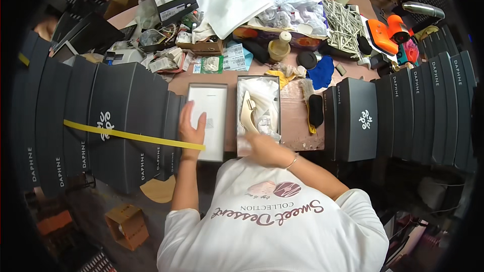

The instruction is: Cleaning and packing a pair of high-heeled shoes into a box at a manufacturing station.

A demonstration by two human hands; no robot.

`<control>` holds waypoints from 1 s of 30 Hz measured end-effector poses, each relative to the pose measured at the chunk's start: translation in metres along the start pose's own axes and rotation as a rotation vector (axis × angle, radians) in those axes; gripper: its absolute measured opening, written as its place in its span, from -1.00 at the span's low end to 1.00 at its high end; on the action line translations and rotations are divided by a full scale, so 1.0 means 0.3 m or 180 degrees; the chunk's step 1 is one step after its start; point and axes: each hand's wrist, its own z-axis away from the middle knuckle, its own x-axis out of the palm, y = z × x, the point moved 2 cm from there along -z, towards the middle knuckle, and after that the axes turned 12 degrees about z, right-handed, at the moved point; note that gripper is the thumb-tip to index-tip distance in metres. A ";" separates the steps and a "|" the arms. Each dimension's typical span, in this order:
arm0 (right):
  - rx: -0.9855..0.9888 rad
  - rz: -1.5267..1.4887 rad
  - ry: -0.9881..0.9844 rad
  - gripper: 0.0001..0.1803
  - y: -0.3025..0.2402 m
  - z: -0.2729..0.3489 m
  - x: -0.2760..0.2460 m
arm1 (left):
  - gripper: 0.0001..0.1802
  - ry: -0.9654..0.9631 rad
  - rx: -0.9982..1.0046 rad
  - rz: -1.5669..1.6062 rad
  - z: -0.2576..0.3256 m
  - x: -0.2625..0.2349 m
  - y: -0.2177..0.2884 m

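Observation:
An open shoebox [279,102] stands in front of me on the table, with a cream shoe [247,113] and white tissue paper [266,90] inside. Left of it lies a box lid [214,103], its white inside facing up. My left hand [191,130] is over the lid's left edge, thumb and fingers apart, holding nothing that I can see. At the near end of the shoebox, my right hand [264,149] is smeared by motion. Something pale shows beside its fingers, too blurred to name.
Dark shoeboxes [128,116] line the left side, crossed by a yellow strap [126,134]. More dark shoeboxes [358,116] stand at the right. Behind are a pump bottle [279,48], a blue cloth [321,73], a black-and-yellow brush [315,111] and an orange tape dispenser [381,37].

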 end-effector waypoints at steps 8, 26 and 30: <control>0.1160 0.0805 -0.0078 -0.63 0.201 -0.030 0.242 | -0.58 -0.0924 -0.1515 0.2213 0.059 0.319 -0.146; 0.0452 -0.0890 0.0847 -0.74 0.044 -0.127 0.041 | -0.48 -0.0059 -0.2413 0.3429 -0.004 0.308 -0.213; 0.0442 -0.0314 -0.0318 -0.75 0.299 -0.034 0.225 | -0.67 -0.0469 -0.3290 0.4419 -0.040 0.225 -0.235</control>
